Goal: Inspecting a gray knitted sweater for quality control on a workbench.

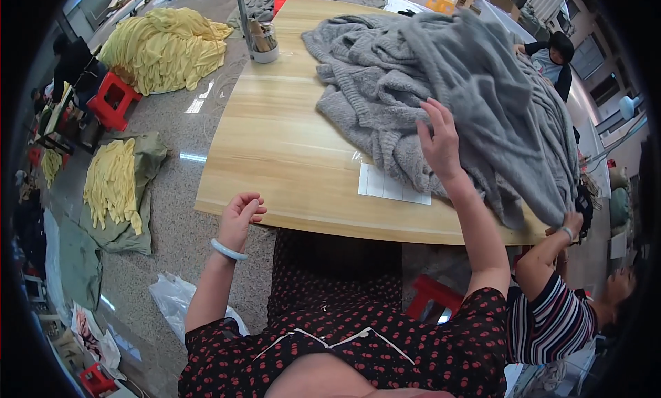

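Observation:
A large heap of grey knitwear (385, 102) covers the right half of the wooden table (268, 136). My right hand (441, 140) is raised in front of the heap, its fingers spread and nothing gripped; whether it touches the fabric I cannot tell. My left hand (242, 215), with a pale bangle on the wrist, hovers by the table's near left edge, its fingers curled in with nothing visible in them. Beneath the heap's near side a white paper sheet (392, 186) sticks out. At the right, a co-worker's hand (566, 226) is at the edge of the grey fabric.
A metal pole (243, 16) and a tub of tools (264, 52) stand at the far left of the table. Yellow garments (165, 50) lie piled on the floor, near a red stool (113, 100). Another person (554, 57) sits beyond the heap.

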Demonstrator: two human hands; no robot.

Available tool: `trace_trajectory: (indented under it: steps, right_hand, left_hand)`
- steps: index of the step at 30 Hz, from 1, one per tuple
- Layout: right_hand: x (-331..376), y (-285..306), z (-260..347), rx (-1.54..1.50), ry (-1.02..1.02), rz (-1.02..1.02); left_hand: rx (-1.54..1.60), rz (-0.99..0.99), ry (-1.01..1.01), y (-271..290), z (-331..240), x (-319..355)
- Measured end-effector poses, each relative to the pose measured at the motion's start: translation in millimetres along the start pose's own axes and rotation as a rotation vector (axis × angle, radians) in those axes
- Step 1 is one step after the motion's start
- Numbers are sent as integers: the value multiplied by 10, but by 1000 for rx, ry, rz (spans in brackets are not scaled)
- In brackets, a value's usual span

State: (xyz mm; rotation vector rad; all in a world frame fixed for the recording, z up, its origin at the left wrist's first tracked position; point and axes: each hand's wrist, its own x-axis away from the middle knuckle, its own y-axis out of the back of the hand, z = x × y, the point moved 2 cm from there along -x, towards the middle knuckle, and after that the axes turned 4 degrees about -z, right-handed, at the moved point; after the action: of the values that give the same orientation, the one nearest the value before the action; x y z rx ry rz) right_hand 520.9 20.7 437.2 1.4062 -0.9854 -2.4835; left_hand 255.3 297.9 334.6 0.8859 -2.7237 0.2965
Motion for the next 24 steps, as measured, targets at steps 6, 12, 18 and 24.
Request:
trace_trajectory:
  steps: [6, 12, 18, 24]
  right_hand:
    - [-215, -427, -246, 96, 200, 130]
    - [-567, -583, -722, 245, 165, 25]
    - [-898, -545, -1375, 349, 60, -59]
    - [-1224, -625, -1754, 442, -54, -100]
  left_hand:
    - [20, 75, 10, -245, 63, 127]
    - [-41, 56, 46, -195, 267, 209]
    - [-26, 20, 94, -176, 347, 189]
    - [-80, 6, 113, -261, 339, 211]
